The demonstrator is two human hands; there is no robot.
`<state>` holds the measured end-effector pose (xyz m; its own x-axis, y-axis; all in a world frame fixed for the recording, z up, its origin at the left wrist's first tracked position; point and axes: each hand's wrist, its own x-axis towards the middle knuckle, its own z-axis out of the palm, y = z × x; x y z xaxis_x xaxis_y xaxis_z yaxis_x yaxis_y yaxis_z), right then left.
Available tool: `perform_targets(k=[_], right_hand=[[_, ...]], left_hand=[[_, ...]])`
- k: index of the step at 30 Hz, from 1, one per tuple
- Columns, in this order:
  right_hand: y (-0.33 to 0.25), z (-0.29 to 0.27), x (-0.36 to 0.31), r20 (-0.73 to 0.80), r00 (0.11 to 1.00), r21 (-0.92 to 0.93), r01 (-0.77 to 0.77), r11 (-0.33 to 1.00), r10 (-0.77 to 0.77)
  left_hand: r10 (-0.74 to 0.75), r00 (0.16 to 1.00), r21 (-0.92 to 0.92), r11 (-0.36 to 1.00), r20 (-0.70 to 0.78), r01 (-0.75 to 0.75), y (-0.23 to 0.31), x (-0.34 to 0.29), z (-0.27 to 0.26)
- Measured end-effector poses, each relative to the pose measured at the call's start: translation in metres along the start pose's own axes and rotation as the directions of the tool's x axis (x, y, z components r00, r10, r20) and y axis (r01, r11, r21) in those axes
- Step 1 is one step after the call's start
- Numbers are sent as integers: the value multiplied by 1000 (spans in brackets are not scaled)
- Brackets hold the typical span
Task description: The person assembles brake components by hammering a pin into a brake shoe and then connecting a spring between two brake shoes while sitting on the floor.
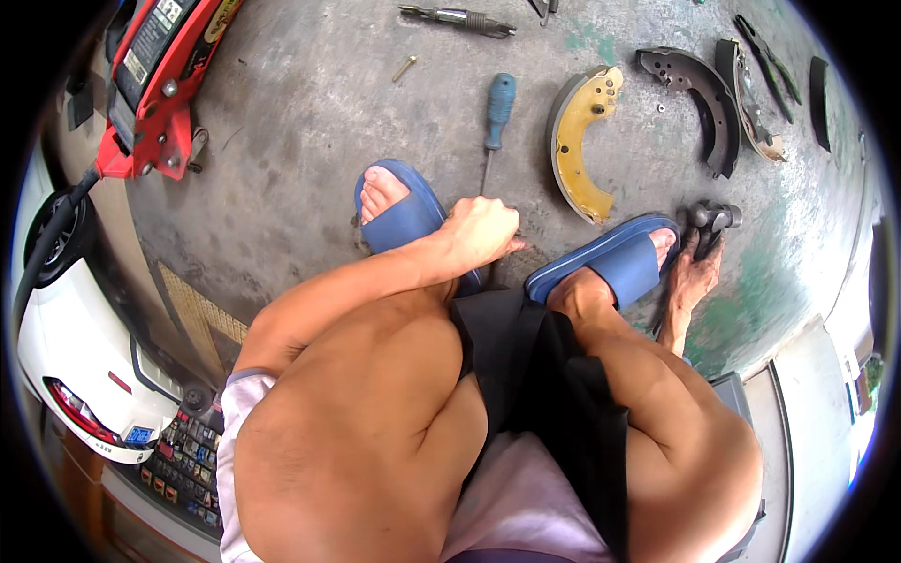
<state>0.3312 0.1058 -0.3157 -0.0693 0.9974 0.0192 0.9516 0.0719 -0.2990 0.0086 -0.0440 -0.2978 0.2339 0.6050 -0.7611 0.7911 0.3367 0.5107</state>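
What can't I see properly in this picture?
All in the head view:
The tip of the screwdriver: hidden behind the left hand.
What that hand's fingers hold, if anything: its back hides them.
Part of the handle of the hammer: the right hand covers it.
The top of the red machine: cut off by the upper edge.
A little piece: too small to name.

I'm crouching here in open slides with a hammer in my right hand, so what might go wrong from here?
A slip of the hammer in your right hand might hurt the bare toes showing from the right sandal beside it.

The screwdriver lying near your left sandal could roll underfoot if you step on it.

The small bolt lies loose on the floor, so it could get kicked away.
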Motion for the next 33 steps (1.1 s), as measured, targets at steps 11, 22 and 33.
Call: perform_targets(k=[11,22,33], right_hand=[[-5,6,-3,89,981,73,-181,981,174],[36,26,-4,78,993,-147,-72,987,84],[15,10,0,143,982,-64,-115,991,123]], left_hand=[[291,834,-373,791,-468,-485,-12,-2,11],[-5,776,-703,-418,-631,-575,69,6,-121],[519,385,85,671,-763,-736,125,71,-90]])
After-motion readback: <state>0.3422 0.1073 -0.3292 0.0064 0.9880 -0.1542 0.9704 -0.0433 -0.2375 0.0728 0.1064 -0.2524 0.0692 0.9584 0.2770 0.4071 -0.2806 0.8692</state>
